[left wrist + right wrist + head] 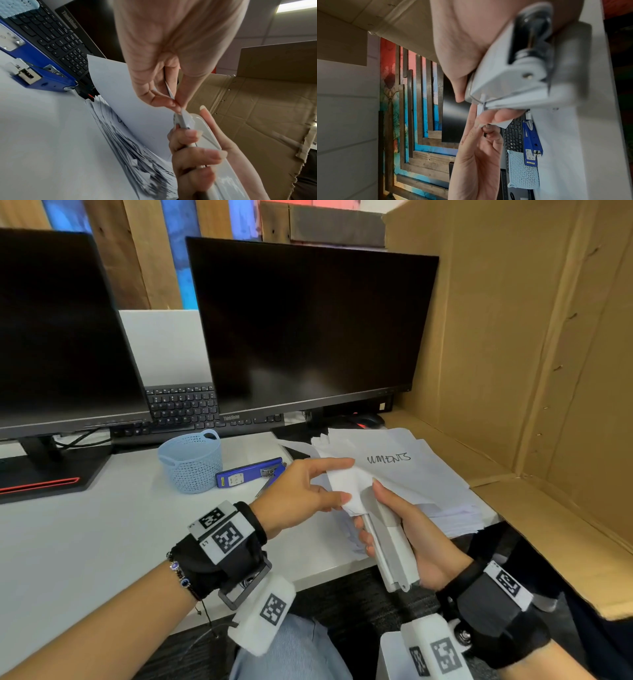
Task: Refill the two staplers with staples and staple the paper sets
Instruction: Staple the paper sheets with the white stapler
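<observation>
My right hand (407, 537) grips a white stapler (390, 546) above the desk's front edge, its nose pointing away from me. My left hand (308, 491) pinches the corner of a white paper set (346, 484) and holds that corner in the stapler's mouth. In the left wrist view the left thumb and finger (164, 100) pinch the paper (123, 94) right at the stapler's nose (183, 120). In the right wrist view the white stapler (513, 75) fills the frame. A blue stapler (250, 472) lies on the desk, swung open. A loose pile of papers (418, 474) lies at the right.
A light blue mesh basket (190, 462) stands left of the blue stapler. Two dark monitors (308, 326) and a black keyboard (181, 409) stand at the back. A cardboard wall (531, 337) closes off the right side. The white desk (85, 542) stretches to the left.
</observation>
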A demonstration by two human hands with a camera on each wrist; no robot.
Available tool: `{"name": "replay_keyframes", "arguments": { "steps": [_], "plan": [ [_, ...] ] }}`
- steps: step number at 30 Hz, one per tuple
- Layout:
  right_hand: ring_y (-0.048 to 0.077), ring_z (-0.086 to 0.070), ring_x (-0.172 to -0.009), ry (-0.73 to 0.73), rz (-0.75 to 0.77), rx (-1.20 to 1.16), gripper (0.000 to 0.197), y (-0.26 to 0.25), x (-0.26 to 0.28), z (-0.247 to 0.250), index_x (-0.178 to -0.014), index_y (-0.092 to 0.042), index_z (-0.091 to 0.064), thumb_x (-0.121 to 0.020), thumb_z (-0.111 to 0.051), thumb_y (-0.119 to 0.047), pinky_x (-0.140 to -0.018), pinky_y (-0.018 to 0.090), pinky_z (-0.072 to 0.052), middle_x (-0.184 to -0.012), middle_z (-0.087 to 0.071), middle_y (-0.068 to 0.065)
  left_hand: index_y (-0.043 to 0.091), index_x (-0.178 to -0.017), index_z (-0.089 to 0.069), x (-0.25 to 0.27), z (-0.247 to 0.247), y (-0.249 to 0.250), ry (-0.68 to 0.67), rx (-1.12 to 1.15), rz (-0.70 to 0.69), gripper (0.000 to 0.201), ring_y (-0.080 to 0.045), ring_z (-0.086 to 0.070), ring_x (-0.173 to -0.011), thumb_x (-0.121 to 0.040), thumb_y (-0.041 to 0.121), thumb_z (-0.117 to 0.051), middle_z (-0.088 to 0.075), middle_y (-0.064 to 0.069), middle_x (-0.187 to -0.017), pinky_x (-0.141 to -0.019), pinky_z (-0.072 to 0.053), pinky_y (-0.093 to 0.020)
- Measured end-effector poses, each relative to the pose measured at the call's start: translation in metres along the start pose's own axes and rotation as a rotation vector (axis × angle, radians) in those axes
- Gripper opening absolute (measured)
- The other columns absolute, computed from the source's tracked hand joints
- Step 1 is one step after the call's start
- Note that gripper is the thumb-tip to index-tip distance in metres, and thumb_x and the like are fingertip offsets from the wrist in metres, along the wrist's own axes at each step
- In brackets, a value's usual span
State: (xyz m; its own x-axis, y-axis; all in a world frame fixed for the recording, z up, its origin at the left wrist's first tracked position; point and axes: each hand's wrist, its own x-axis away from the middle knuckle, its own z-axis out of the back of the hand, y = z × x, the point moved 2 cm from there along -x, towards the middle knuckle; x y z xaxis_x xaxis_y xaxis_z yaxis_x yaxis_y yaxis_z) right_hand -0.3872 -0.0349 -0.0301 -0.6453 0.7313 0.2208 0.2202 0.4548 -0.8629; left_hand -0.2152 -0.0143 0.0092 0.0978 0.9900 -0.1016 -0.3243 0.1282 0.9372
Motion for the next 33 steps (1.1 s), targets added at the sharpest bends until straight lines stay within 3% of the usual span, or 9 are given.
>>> {"name": "replay_keyframes", "arguments": {
  "steps": [6,13,18,22,28,33],
  "plan": [
    [0.019,-0.056,-0.059,-0.031,-0.008,-0.024,0.055,0.002,-0.002,0.001,-0.108,-0.008,-0.067,-0.086,-0.054,-0.056,-0.052,0.027,-0.048,-0.080,-0.061,0.008,0.028,-0.135,-0.054,0.000,0.002,0.001,0.015,-0.009,-0.014,0.054,-0.004,-0.063,-0.072,-0.086,0.010,-0.069,-0.059,0.006,-0.131,-0.068,-0.051,-0.017],
    [0.021,-0.054,-0.060,-0.050,-0.033,-0.051,0.061,-0.003,-0.001,0.003,-0.089,-0.007,-0.076,-0.085,-0.049,-0.062,-0.050,0.028,-0.045,-0.079,-0.060,0.010,0.028,-0.135,-0.053,0.003,0.005,-0.001,0.027,-0.015,-0.011,0.054,0.000,-0.064,-0.069,-0.086,0.012,-0.069,-0.057,0.004,-0.134,-0.069,-0.050,-0.018],
    [0.023,-0.054,-0.062,-0.025,-0.010,-0.066,0.064,-0.003,-0.004,0.008,-0.100,-0.007,-0.072,-0.085,-0.051,-0.065,-0.052,0.029,-0.046,-0.085,-0.059,0.015,0.027,-0.136,-0.052,0.005,0.008,-0.003,0.030,-0.023,-0.001,0.055,-0.008,-0.064,-0.076,-0.086,0.011,-0.069,-0.056,0.003,-0.135,-0.069,-0.050,-0.019],
    [0.022,-0.053,-0.064,-0.050,-0.013,-0.051,0.066,-0.003,-0.007,0.010,-0.114,-0.007,-0.066,-0.085,-0.052,-0.065,-0.053,0.031,-0.046,-0.092,-0.057,0.014,0.027,-0.136,-0.052,0.005,0.010,-0.003,0.038,-0.021,0.008,0.055,-0.006,-0.065,-0.078,-0.087,0.012,-0.068,-0.058,0.003,-0.134,-0.070,-0.051,-0.020],
    [0.023,-0.053,-0.062,-0.063,-0.017,-0.027,0.064,-0.002,-0.008,0.009,-0.107,-0.005,-0.069,-0.086,-0.051,-0.063,-0.052,0.030,-0.047,-0.089,-0.056,0.015,0.027,-0.136,-0.052,0.006,0.010,-0.004,0.043,-0.021,0.014,0.055,0.000,-0.064,-0.069,-0.086,0.011,-0.068,-0.059,0.001,-0.133,-0.068,-0.050,-0.020],
    [0.023,-0.053,-0.061,-0.059,-0.020,-0.025,0.058,-0.002,-0.008,0.006,-0.099,-0.008,-0.074,-0.086,-0.052,-0.061,-0.051,0.029,-0.046,-0.086,-0.058,0.013,0.025,-0.138,-0.051,0.008,0.010,-0.004,0.042,-0.023,0.015,0.055,-0.002,-0.064,-0.069,-0.087,0.011,-0.067,-0.060,0.001,-0.131,-0.068,-0.050,-0.019]
  ]
}}
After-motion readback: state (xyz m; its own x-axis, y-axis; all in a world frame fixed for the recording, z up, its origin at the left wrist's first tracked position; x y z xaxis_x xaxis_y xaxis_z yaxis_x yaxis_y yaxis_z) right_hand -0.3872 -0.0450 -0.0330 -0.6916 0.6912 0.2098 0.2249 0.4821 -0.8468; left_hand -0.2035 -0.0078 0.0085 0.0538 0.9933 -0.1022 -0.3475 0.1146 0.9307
